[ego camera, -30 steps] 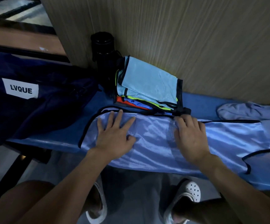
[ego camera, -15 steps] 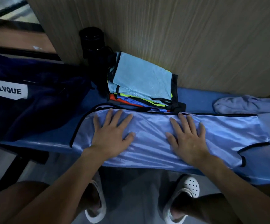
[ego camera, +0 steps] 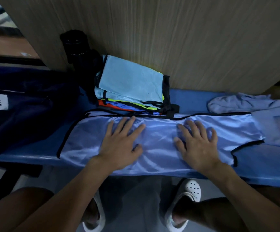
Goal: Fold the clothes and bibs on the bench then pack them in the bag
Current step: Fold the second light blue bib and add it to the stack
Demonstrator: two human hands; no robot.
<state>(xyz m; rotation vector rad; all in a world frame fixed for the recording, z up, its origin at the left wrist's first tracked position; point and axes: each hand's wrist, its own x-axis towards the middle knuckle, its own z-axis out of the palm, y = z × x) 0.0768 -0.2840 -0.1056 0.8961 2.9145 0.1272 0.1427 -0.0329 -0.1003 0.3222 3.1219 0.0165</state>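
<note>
Pressing flat on blue bib (ego camera: 161, 144): left hand (ego camera: 119, 148) & right hand (ego camera: 197, 148), fingers straight, grip released.

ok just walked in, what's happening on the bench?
A person presses a light blue bib flat along the blue bench, left hand and right hand both flat on it with fingers spread. Behind it a stack of folded bibs sits against the wall. The navy bag sits to the left; a crumpled pale garment waits at the right.
</note>
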